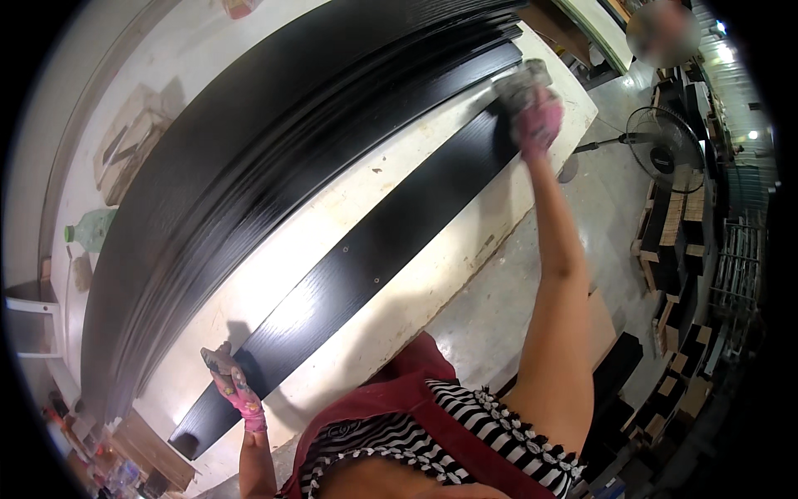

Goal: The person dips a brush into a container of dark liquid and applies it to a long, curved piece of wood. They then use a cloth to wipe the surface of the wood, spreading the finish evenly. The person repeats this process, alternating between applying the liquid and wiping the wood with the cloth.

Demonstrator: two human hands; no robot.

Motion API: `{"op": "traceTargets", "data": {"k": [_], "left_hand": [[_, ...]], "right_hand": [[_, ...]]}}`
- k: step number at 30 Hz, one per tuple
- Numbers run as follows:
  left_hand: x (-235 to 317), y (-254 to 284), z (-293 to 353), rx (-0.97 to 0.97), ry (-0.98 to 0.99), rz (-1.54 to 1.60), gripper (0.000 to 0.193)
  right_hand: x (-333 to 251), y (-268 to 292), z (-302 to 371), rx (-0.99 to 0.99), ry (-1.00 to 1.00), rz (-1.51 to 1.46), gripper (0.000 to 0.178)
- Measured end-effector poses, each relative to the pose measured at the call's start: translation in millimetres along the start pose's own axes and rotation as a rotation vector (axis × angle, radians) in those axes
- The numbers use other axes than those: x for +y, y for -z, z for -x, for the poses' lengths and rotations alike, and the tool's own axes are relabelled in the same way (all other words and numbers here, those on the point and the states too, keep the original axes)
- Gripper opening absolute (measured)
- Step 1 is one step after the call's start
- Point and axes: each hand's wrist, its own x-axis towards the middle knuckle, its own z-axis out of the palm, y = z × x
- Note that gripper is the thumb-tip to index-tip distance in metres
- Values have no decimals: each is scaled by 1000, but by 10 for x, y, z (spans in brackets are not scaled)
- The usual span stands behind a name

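Note:
A long black wood-grain board (357, 241) lies slantwise across the pale worktable, with two small holes near its middle. My right hand (539, 125), in a stained pink glove, is closed on a grey rag (522, 81) at the board's far right end; motion blurs it a little. My left hand (235, 389) wears a similar pink glove with dark, paint-marked fingers. It is at the near left end of the board, fingers stretched out past the long far edge. Nothing shows in that hand.
Beyond the board, a big stack of black boards (274, 158) fills the table (320, 220). A green plastic bottle (90, 230) lies behind the stack. Off the table's right end stands a fan (665, 150), near pallets of dark boards (669, 220). Another person (662, 33) is at the upper right.

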Motion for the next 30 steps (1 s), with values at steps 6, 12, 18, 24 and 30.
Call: {"op": "traceTargets", "data": {"k": [6, 12, 18, 24, 30], "left_hand": [[-42, 36, -15, -62, -52, -91, 92], [-105, 88, -19, -77, -46, -63, 82], [-62, 49, -10, -41, -33, -128, 84], [34, -46, -7, -29, -86, -124, 82], [12, -19, 35, 28, -45, -126, 79]], "right_hand": [[-998, 750, 1252, -169, 606, -262, 21], [-196, 112, 142, -147, 347, 56, 32], [373, -194, -396, -353, -47, 188, 36], [934, 209, -460, -472, -422, -88, 43], [516, -94, -120, -351, -20, 47, 48]]}}
